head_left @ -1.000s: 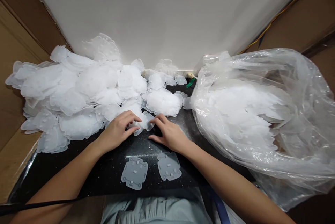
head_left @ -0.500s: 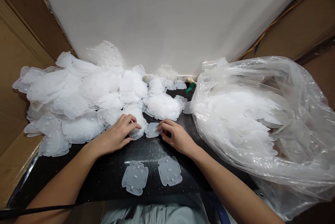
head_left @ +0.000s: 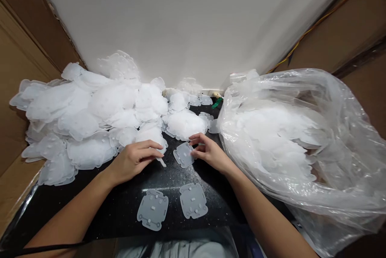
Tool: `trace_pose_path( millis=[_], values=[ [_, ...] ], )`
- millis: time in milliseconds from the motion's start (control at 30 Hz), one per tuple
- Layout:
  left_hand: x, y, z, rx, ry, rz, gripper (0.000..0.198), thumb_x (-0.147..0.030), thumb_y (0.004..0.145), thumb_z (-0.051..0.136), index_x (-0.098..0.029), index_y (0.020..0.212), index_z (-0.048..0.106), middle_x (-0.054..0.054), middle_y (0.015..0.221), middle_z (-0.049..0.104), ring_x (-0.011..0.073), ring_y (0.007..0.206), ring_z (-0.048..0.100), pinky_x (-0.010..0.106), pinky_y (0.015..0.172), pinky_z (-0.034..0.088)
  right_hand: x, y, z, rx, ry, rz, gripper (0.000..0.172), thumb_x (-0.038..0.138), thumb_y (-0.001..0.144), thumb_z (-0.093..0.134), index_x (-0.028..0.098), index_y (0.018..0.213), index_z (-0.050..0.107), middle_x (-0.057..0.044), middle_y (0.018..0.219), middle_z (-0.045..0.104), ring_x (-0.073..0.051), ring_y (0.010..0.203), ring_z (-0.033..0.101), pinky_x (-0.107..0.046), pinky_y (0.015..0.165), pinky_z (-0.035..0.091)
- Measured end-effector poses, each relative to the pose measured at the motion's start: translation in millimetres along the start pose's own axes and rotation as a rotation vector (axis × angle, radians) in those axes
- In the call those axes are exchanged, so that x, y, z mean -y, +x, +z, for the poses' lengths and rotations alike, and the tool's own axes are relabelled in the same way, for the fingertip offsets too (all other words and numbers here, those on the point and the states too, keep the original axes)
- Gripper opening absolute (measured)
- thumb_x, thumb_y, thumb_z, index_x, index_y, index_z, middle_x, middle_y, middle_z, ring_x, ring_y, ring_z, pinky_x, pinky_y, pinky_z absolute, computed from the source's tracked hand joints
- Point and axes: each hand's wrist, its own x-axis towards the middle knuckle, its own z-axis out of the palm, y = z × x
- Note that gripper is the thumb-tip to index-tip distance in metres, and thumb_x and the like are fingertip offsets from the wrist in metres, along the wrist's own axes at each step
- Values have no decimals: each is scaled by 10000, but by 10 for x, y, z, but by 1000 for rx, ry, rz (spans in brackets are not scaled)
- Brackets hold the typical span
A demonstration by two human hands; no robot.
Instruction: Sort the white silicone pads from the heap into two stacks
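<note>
On my right, a big clear plastic bag (head_left: 346,137) sits crumpled on the black surface (head_left: 120,205), its near side hanging past the edge, and inside it a thick mass of white translucent sheets (head_left: 271,129) lies bunched toward the bag's left side. My right hand (head_left: 208,153), thumb and fingers drawn narrow, holds a translucent plate (head_left: 183,154) by its right edge, in the gap between the bag and the heap. My left hand (head_left: 137,159) is just beside the front of the loose heap (head_left: 72,109), fingers curled near a thin pale strip (head_left: 162,162); I cannot tell whether they grip it. Two more plates, a left one (head_left: 152,209) and a right one (head_left: 193,200), lie flat and apart nearest me. Cardboard (head_left: 30,20) stands at my left.
</note>
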Motion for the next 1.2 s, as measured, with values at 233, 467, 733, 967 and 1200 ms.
trace_pose_path(
  millis=[233,467,733,967,1200],
  values=[
    [-80,102,138,98,-331,-342,204,-272,930,453,-191,962,638,54,933,671,177,846,640,293,766,514,110,-22,-38,69,170,117,254,276,776,612,216,1013,545,15,850,626,-118,664,619,-284,635,512],
    [56,70,197,17,-515,-568,297,-334,930,465,-249,1197,566,84,1240,616,214,1004,673,355,893,507,62,-6,-42,63,148,124,267,394,811,635,217,997,561,13,840,621,-118,646,623,-273,600,516],
    [52,92,178,0,-572,-603,278,-335,894,501,-209,1120,603,90,1145,679,232,1008,672,382,902,510,60,-25,-47,75,63,73,345,440,785,683,207,1014,573,12,775,621,-139,672,600,-281,592,497],
    [-20,41,62,68,-603,-500,330,-289,865,617,-213,1185,590,90,1134,675,213,1026,677,341,900,525,130,-61,-57,73,123,-15,308,398,730,776,191,908,633,11,750,664,-133,687,610,-297,694,481],
    [-109,8,-201,719,-846,-203,497,-302,751,790,-225,1220,649,105,1185,705,256,1096,662,348,971,509,280,-181,-216,703,78,1,427,519,717,774,159,932,695,-77,913,747,-207,885,681,-361,844,496]
  ],
)
